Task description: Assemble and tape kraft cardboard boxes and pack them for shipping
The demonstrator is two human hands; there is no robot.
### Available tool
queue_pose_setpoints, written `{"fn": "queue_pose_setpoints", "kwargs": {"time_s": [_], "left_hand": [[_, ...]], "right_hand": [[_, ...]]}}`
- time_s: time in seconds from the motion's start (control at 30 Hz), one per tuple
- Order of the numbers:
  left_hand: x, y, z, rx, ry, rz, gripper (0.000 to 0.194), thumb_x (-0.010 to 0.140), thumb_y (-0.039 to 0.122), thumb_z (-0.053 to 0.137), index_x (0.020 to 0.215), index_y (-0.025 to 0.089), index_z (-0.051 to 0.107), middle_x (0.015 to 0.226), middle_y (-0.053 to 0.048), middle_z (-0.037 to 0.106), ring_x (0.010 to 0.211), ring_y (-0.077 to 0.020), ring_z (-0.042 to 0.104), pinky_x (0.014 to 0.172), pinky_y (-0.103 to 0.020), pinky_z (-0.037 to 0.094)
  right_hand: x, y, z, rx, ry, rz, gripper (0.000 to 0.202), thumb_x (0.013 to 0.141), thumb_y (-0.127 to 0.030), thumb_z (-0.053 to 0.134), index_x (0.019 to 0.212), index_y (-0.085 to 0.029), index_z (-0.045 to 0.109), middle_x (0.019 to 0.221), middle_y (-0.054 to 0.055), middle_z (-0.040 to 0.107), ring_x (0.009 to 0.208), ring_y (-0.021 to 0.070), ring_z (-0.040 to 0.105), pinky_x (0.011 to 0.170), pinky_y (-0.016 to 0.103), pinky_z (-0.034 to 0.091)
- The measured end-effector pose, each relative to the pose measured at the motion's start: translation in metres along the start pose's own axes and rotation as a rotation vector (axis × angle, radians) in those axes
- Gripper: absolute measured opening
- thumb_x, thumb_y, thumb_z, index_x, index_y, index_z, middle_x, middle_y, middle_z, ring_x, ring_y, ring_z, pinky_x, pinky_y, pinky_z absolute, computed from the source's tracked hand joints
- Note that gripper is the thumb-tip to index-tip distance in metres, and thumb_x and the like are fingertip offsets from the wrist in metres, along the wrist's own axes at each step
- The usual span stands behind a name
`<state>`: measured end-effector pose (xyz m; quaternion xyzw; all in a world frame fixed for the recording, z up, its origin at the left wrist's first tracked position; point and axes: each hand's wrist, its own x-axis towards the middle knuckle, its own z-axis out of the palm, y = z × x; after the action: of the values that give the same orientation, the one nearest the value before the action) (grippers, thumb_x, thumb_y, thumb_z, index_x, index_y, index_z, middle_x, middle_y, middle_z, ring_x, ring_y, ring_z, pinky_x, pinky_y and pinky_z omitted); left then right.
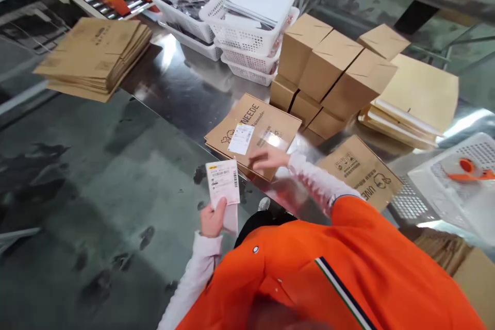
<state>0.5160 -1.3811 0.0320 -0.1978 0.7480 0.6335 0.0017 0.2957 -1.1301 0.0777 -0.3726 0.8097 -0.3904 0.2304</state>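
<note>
My left hand (212,220) grips a stack of shipping labels (223,183) over the floor, thumb on top. The labels carry print and a barcode, and a pale strip hangs beneath them. On the table's near edge lies a flat brown cardboard mailer (284,126) with black lettering, on top of at least one other. A white shipping label (241,138) sits on its upper face, slightly askew. My right hand (268,157) is over the mailer's near part, just right of that label, with fingers stretched out and a little blurred. Whether its fingertips touch the cardboard I cannot tell.
Brown boxes (328,69) are stacked behind the mailer. White baskets (247,36) stand at the back, and a cardboard pile (93,56) lies far left. To the right are padded envelopes (421,93), another mailer (358,170) and a basket with an orange-handled tool (467,169).
</note>
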Motion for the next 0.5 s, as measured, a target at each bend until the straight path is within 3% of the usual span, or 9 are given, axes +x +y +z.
{"fn": "queue_pose_setpoints", "kwargs": {"time_s": [0.03,0.07,0.17,0.23,0.37,0.5], "left_hand": [[0.006,0.006,0.012,-0.002,-0.059,0.043,0.048,0.093,0.049,0.065,0.115,0.009,0.082,0.115,-0.016,0.082,0.109,-0.0344,0.078,0.096,-0.043,0.065],[0.013,0.013,0.025,0.005,-0.153,0.087,0.051,0.092,0.053,0.064,0.112,0.009,0.083,0.115,-0.016,0.082,0.111,-0.0347,0.077,0.099,-0.043,0.063],[0.036,0.037,0.067,0.063,-0.565,0.189,0.059,0.075,0.065,0.076,0.097,0.011,0.084,0.103,-0.016,0.083,0.102,-0.0362,0.077,0.096,-0.046,0.062],[0.048,0.052,0.098,0.027,-0.772,0.203,0.065,0.059,0.064,0.087,0.097,0.011,0.082,0.103,-0.017,0.082,0.098,-0.0346,0.076,0.093,-0.045,0.062],[0.043,0.075,0.168,-0.070,-0.949,0.081,0.063,0.058,0.061,0.087,0.094,0.011,0.078,0.104,-0.017,0.081,0.094,-0.0288,0.073,0.088,-0.040,0.060],[0.000,0.080,0.228,0.021,-1.104,0.047,0.054,0.061,0.059,0.087,0.083,0.011,0.077,0.084,-0.012,0.078,0.079,-0.0253,0.071,0.074,-0.036,0.058]], "right_hand": [[-0.019,-0.008,0.022,0.176,-0.001,-0.023,0.072,0.075,-0.074,0.082,0.122,-0.020,0.079,0.117,0.010,0.078,0.106,0.0264,0.073,0.102,0.042,0.057],[-0.039,-0.014,0.044,0.321,0.085,-0.019,0.080,0.066,-0.075,0.088,0.124,-0.020,0.077,0.116,0.009,0.078,0.103,0.0256,0.073,0.098,0.041,0.059],[-0.092,-0.030,0.094,0.562,0.651,0.157,0.073,0.073,-0.080,0.080,0.113,-0.019,0.075,0.110,0.009,0.077,0.098,0.0237,0.072,0.088,0.038,0.061],[-0.124,-0.036,0.109,0.587,0.965,0.303,0.065,0.077,-0.080,0.075,0.101,-0.019,0.074,0.101,0.008,0.078,0.091,0.0228,0.071,0.083,0.038,0.061],[-0.190,-0.043,0.106,0.605,1.069,0.441,0.058,0.064,-0.066,0.089,0.094,-0.019,0.075,0.093,0.006,0.077,0.081,0.0216,0.071,0.075,0.036,0.061],[-0.261,-0.050,0.095,0.475,1.165,0.553,0.039,0.074,-0.054,0.084,0.095,-0.021,0.080,0.089,0.005,0.079,0.080,0.0214,0.072,0.075,0.034,0.059]]}}
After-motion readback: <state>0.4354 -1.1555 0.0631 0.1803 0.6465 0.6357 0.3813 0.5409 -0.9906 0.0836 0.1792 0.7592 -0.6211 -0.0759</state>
